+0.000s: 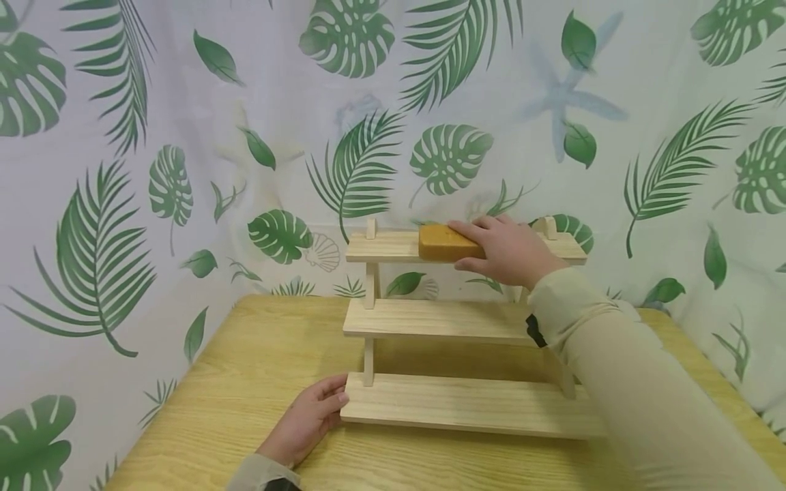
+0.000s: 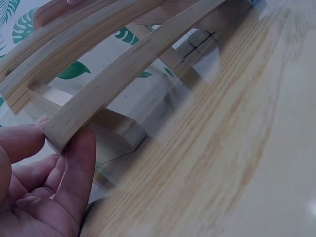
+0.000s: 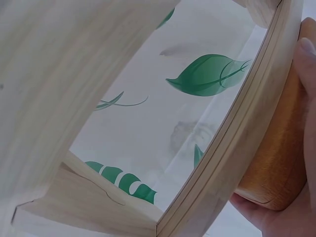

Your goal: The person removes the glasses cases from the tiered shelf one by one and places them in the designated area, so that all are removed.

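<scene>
A three-tier wooden shelf rack (image 1: 442, 319) stands on the table. My left hand (image 1: 310, 416) pinches the left end of its lowest board (image 2: 89, 106), thumb on top and fingers underneath in the left wrist view. On the top board (image 1: 383, 247) lies an orange sponge (image 1: 447, 245) with rounded edges. My right hand (image 1: 506, 249) grips the sponge from the right, thumb at its front and fingers over its top. In the right wrist view the sponge (image 3: 279, 158) shows behind the board's edge, against the palm. The right sleeve hides the right ends of the lower boards.
The wood-grain table (image 1: 245, 368) extends to the left and front of the rack. Close behind hangs a white curtain (image 1: 276, 184) printed with green leaves. Small upright pegs (image 1: 371, 228) rise at the back of the top board.
</scene>
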